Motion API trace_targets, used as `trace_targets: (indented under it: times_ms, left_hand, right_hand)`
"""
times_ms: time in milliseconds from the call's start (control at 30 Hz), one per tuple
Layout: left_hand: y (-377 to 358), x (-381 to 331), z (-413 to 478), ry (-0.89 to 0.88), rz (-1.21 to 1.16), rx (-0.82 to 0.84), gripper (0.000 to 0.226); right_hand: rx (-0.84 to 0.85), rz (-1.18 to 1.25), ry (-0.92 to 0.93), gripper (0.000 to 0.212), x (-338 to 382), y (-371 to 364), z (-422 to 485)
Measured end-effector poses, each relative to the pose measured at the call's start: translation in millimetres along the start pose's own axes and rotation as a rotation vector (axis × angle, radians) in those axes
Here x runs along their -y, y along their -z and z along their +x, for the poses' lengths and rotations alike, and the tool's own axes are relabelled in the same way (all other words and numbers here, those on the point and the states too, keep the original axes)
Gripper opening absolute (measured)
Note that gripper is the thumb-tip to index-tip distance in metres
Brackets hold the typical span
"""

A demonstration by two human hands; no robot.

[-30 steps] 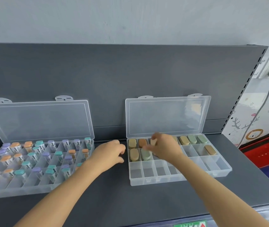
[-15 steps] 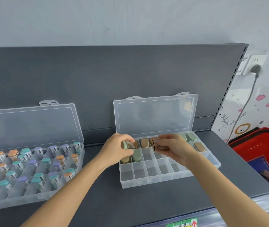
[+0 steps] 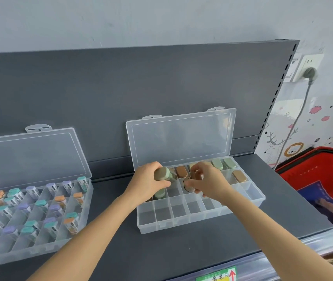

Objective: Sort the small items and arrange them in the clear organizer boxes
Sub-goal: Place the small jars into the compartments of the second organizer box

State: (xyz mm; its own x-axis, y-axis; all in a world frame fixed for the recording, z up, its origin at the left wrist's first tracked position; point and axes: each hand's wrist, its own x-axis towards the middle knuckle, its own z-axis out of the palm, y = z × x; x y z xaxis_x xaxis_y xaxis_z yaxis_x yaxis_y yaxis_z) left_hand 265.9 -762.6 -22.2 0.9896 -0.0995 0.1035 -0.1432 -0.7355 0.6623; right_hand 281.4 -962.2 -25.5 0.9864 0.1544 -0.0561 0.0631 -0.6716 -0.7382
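Observation:
A clear organizer box (image 3: pixel 181 224) with its lid up sits on the dark shelf, holding small capped bottles in its back rows. My left hand (image 3: pixel 147 183) grips a green-capped bottle (image 3: pixel 164 175) lifted above the box's back left compartments. My right hand (image 3: pixel 208 183) holds a brown-capped bottle (image 3: pixel 189 184) over the middle compartments. A brown-capped bottle (image 3: pixel 181 172) stands between the hands. Two green-capped bottles (image 3: pixel 223 169) and a tan one (image 3: pixel 239 176) stand at the back right. The front row is empty.
A second open clear box (image 3: pixel 40 238) at the left holds several bottles with teal, purple and orange caps. A red shopping basket (image 3: pixel 323 179) sits off the shelf's right end. The shelf's front edge (image 3: pixel 263 260) runs near the bottom.
My left hand moved from beside the box into it and picked up a green-capped bottle. My right hand lifted a brown-capped bottle. The view shifted left, so the box now sits further right.

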Motion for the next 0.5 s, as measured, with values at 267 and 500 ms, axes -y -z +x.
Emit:
trace_targets:
  times_ms: [267, 500]
  left_hand:
    - [-3, 1, 0, 0.021, -0.173, 0.012, 0.031]
    - [-4, 0, 1, 0.086, -0.348, 0.013, 0.016]
  right_hand:
    - [0.182, -0.440, 0.226, 0.041, -1, 2, 7]
    - [0.224, -0.579, 0.256, 0.046, -8, -8, 12]
